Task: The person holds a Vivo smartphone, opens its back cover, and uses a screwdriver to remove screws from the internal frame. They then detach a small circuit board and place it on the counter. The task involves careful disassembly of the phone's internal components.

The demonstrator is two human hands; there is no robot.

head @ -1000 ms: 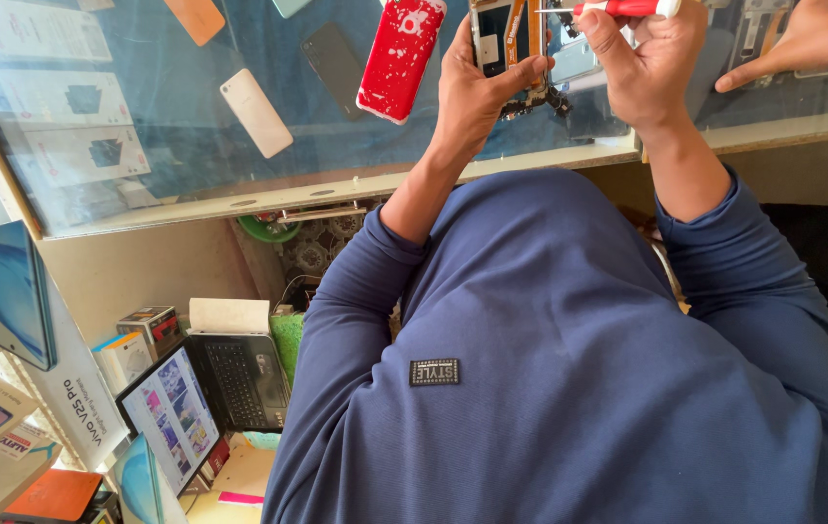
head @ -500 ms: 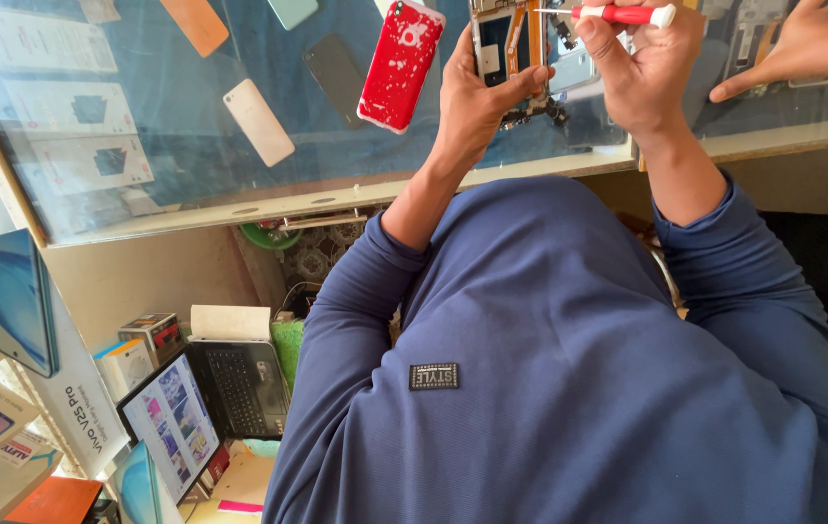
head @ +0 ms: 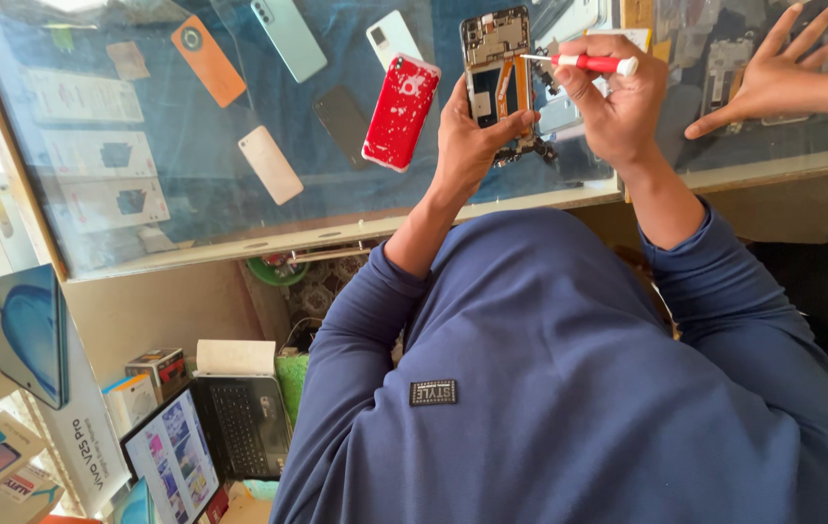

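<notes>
While the left hand [head: 467,136] grips the opened phone [head: 497,63], the right hand [head: 616,102] pinches a red screwdriver [head: 584,63]; unscrewing seems underway, needing a steady tip.

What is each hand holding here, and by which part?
The left hand grips an opened phone by its lower end, thumb across the front. The right hand pinches a red-handled screwdriver around its handle, tip toward the phone.

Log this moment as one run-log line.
left hand: holds opened phone | right hand: holds red screwdriver, tip at phone | another person's hand: flat on glass counter
</notes>
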